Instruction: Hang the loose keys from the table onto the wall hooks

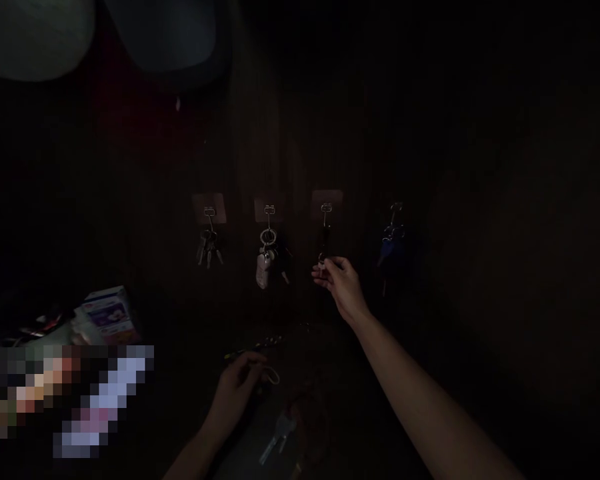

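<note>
In dim light, my right hand (343,287) pinches the lower end of a keychain (322,257) between thumb and fingers. The keychain hangs beneath the third wall hook (327,209); its details are too dark to make out. Lower down, my left hand (237,387) is closed with fingers curled, and a pale cord loop (271,375) sticks out from it. Whatever else it grips is hidden. A bunch of keys (280,430) lies on the dark surface just right of my left hand.
Left of my right hand hang a key ring with a tag (263,267) and several keys (209,250). A blue key holder (391,250) hangs on the right. A printed box (111,313) stands at left; two rounded pale objects (30,40) are above.
</note>
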`<state>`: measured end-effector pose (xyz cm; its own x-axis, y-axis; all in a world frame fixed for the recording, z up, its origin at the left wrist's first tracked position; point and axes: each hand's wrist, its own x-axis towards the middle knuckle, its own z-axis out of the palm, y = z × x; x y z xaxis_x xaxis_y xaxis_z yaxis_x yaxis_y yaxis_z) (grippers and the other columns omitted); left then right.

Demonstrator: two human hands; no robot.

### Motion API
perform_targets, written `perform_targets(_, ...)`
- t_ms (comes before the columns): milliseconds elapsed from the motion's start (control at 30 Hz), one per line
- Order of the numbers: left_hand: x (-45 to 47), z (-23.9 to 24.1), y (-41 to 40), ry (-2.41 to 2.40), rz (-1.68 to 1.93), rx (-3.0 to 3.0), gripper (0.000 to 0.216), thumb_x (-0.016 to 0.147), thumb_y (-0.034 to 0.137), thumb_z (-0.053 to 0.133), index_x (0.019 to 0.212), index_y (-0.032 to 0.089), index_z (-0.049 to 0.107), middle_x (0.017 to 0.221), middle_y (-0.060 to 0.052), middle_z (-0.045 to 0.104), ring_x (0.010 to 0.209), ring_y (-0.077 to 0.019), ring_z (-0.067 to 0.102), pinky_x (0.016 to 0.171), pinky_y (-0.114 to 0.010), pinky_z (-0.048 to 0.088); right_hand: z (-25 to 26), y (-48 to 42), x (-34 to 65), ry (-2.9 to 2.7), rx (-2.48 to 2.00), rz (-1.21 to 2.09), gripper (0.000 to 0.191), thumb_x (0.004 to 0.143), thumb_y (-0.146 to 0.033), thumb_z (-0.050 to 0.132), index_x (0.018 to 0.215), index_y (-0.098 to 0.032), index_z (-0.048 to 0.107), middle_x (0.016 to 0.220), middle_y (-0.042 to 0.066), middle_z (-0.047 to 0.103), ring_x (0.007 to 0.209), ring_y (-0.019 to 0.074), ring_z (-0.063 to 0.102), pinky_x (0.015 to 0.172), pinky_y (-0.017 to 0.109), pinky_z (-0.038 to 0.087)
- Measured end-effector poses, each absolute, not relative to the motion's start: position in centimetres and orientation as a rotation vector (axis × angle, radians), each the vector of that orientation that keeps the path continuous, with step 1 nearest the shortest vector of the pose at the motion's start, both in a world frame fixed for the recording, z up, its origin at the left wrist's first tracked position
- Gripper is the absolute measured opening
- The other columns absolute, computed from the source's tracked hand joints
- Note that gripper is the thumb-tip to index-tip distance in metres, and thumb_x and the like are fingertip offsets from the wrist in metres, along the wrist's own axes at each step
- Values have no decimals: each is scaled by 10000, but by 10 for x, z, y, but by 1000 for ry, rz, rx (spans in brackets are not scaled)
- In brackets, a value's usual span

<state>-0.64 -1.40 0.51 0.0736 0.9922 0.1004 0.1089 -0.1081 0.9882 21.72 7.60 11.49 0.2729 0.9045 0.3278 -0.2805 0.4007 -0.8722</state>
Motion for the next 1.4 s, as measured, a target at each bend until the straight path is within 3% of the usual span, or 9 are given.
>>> perform_targets(167,-6,6,-14,1203,1160,1384,318,740,481,608,838,180,630,626,15,603,558,-123,528,552,-222,404,95,54,224,-950,-854,1024,288,724,-440,657,860,-219,532,761,9,693,714,148,659,617,258,500)
perform_targets(367,-5,8,-15,1209,1150,1388,291,748,463,607,826,183,631,622,20,601,536,-114,523,550,-224,405,49,26,229,-1028,-1009,1196,303,682,-403,688,870,-194,574,779,28,684,655,143,636,596,265,483)
perform_targets(633,-8,-2,-8,1261,1225,1395,297,767,457,562,868,182,613,664,13,595,559,-120,540,547,-228,436,0,36,245,-1449,-1218,843,288,746,-468,547,799,-189,593,641,-9,607,495,112,518,505,246,420)
perform_targets(1000,-18,0,-6,1469,1398,1463,284,805,416,509,970,198,583,786,-17,680,749,-179,645,702,-292,503,-5,35,249,-1539,-1274,781,276,791,-450,497,825,-192,591,593,-14,583,457,113,479,451,227,382)
perform_targets(1400,-40,-10,2,1664,1353,1908,240,817,235,447,987,215,616,986,-53,651,952,-215,602,872,-392,467,-13,30,247,-1859,-1305,598,214,855,-352,449,880,-223,618,661,-7,652,633,154,617,578,228,439)
